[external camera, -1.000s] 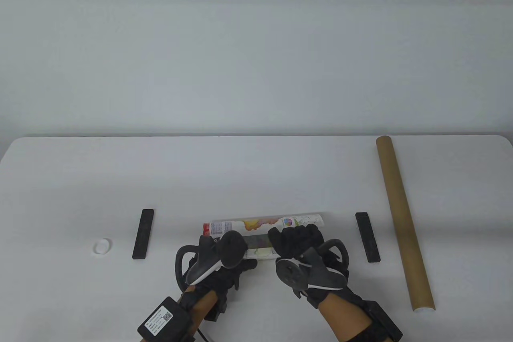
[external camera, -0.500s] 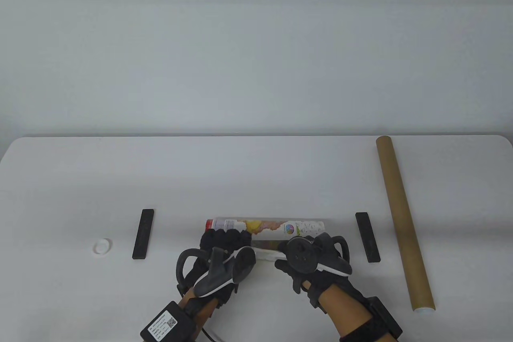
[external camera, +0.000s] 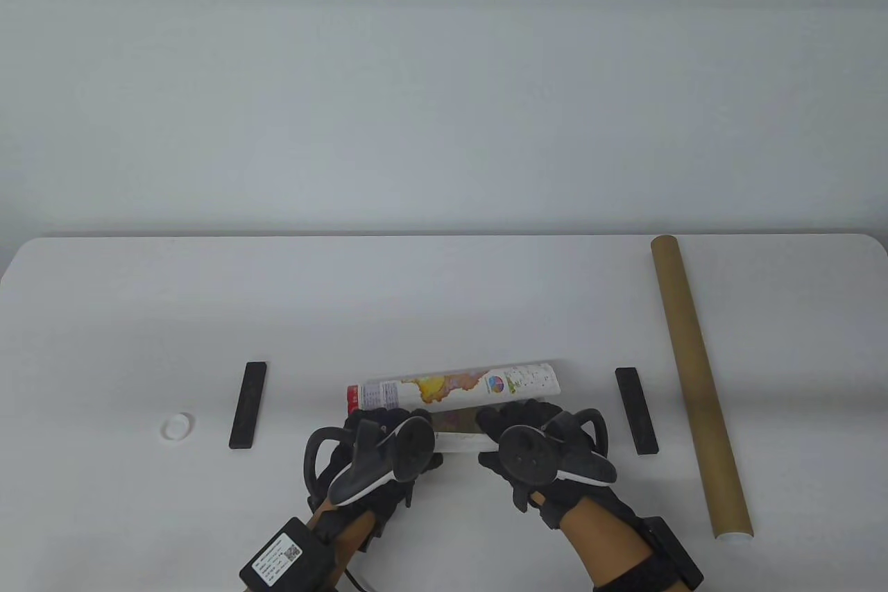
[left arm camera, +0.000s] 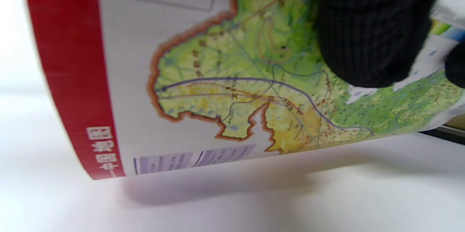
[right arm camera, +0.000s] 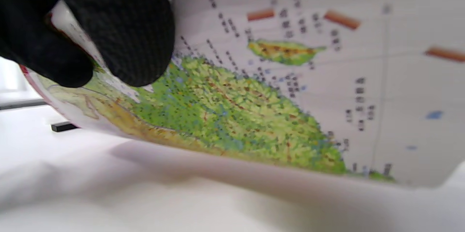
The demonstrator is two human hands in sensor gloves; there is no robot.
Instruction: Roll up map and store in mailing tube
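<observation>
While rolled, map [external camera: 454,389]: printed cylinder, lying across the near middle of the worktop [external camera: 444,300], red band at its left end, loose white edge showing between the hands.
Left hand [external camera: 378,439]: on the roll's left part, gloved fingers [left arm camera: 370,32] curled over the printed sheet, gripping it.
Right hand [external camera: 534,439]: on the roll's right part, fingers [right arm camera: 123,32] pressed and curled on the paper, gripping it.
Mailing tube [external camera: 699,384]: brown, lying lengthwise at far right, well apart from the map, white end nearest.
Black bars [external camera: 248,405], [external camera: 636,410]: one each side of the roll.
White cap [external camera: 177,425]: far left, beside the left bar.
</observation>
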